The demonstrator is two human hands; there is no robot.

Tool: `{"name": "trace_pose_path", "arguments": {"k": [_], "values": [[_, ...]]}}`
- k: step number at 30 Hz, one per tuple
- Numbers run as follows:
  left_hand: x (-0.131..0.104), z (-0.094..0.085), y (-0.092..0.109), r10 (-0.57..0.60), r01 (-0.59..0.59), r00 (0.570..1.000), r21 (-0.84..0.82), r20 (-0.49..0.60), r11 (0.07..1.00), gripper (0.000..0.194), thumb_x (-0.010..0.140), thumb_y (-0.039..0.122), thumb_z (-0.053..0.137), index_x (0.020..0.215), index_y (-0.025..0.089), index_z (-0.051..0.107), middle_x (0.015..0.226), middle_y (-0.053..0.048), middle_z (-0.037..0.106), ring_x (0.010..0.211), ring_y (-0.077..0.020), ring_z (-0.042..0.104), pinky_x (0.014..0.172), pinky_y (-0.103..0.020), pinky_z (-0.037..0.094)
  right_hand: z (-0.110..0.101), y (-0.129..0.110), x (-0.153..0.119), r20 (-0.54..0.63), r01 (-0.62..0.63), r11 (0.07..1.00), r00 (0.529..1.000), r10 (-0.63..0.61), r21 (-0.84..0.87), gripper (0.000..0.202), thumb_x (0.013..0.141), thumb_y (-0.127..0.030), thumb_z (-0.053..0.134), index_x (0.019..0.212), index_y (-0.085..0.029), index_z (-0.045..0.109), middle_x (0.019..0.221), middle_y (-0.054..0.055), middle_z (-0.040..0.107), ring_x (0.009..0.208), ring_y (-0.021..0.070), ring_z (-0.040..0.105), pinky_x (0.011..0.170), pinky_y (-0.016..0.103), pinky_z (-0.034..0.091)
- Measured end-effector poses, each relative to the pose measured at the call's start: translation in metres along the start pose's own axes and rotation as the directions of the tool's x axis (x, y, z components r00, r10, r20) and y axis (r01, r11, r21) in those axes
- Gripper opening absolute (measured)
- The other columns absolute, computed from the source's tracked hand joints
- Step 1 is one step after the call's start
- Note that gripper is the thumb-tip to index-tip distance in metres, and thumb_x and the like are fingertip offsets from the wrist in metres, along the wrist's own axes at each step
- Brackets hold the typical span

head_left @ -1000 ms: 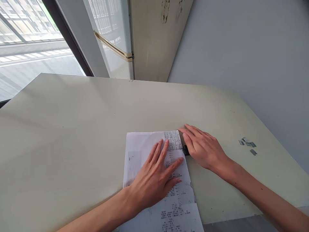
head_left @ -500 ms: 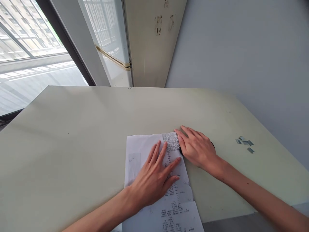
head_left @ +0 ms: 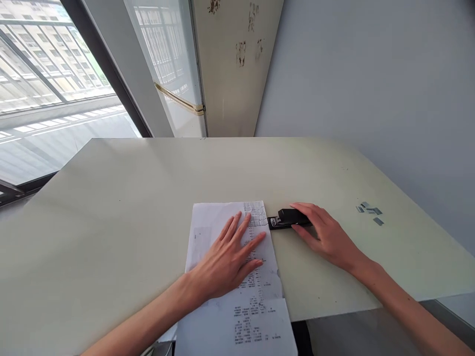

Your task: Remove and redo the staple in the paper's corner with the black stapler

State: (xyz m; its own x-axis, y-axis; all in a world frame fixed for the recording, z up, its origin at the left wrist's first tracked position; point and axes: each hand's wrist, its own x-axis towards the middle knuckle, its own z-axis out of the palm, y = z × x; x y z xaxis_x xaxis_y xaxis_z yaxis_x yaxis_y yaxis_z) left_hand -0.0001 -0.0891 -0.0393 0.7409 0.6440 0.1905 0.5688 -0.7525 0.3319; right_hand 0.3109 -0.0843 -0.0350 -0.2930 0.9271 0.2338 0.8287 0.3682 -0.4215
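Note:
White printed papers point(head_left: 260, 316) lie on the table, reaching past its near edge, with a dense band of staples point(head_left: 255, 212) along the top right corner. My left hand point(head_left: 226, 262) rests flat on the sheets, fingers spread. Just right of the papers' upper right edge is a black stapler point(head_left: 291, 217), its front end close to the paper. My right hand point(head_left: 326, 235) has its thumb and fingers around the stapler's back part.
Several small grey staple strips point(head_left: 370, 209) lie on the right side of the pale table point(head_left: 129, 212). Beyond the far edge stand a fridge point(head_left: 233, 89) and a wall. A window is at the upper left.
My right hand has drawn back to the right, and the stapler, mostly hidden under it before, now shows. My left hand and the papers appear slightly further left as the view shifts.

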Motion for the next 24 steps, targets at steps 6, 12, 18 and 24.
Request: {"name": "trace_pose_path", "arguments": {"k": [6, 12, 18, 24], "values": [[-0.030, -0.024, -0.014, -0.030, 0.029, 1.000, 0.048, 0.007, 0.998, 0.063, 0.109, 0.044, 0.048, 0.167, 0.032, 0.025, 0.176, -0.007, 0.016, 0.162, -0.0337, 0.016, 0.128, -0.059, 0.029, 0.011, 0.010, -0.003, -0.067, -0.061, 0.988, 0.995, 0.071, 0.144, 0.036, 0.107, -0.040, 0.047, 0.143, -0.033, 0.049, 0.135, 0.007, 0.064, 0.121, 0.0255, 0.063, 0.102, 0.045, 0.053], [-0.056, -0.045, -0.052, -0.305, 0.322, 0.941, 0.118, -0.144, 0.939, 0.056, 0.107, 0.050, 0.046, 0.160, 0.033, 0.039, 0.167, -0.006, 0.040, 0.157, -0.0348, 0.031, 0.126, -0.059, 0.033, 0.016, 0.012, 0.019, -0.073, -0.025, 0.984, 0.997, 0.038, 0.176, 0.035, 0.108, -0.039, 0.044, 0.142, -0.032, 0.050, 0.132, 0.007, 0.064, 0.120, 0.0247, 0.063, 0.103, 0.042, 0.052], [-0.047, -0.046, -0.084, -0.725, 0.767, 0.622, 0.043, -0.297, 0.641, 0.067, 0.098, 0.065, 0.042, 0.142, 0.015, 0.053, 0.141, -0.022, 0.048, 0.140, -0.0427, 0.039, 0.115, -0.064, 0.038, 0.036, 0.004, 0.072, -0.114, 0.017, 0.980, 0.993, 0.006, 0.198, 0.036, 0.108, -0.038, 0.045, 0.141, -0.026, 0.053, 0.129, 0.009, 0.064, 0.119, 0.0237, 0.061, 0.105, 0.039, 0.051], [-0.032, -0.047, -0.083, -0.773, 0.800, 0.574, -0.018, -0.269, 0.600, 0.063, 0.087, 0.071, 0.056, 0.121, 0.019, 0.058, 0.131, -0.018, 0.047, 0.137, -0.0421, 0.036, 0.115, -0.064, 0.035, 0.049, -0.006, 0.094, -0.091, 0.052, 0.960, 0.996, -0.028, 0.275, 0.048, 0.108, -0.036, 0.044, 0.155, -0.030, 0.040, 0.151, 0.009, 0.053, 0.141, 0.0232, 0.050, 0.117, 0.043, 0.045]]}}
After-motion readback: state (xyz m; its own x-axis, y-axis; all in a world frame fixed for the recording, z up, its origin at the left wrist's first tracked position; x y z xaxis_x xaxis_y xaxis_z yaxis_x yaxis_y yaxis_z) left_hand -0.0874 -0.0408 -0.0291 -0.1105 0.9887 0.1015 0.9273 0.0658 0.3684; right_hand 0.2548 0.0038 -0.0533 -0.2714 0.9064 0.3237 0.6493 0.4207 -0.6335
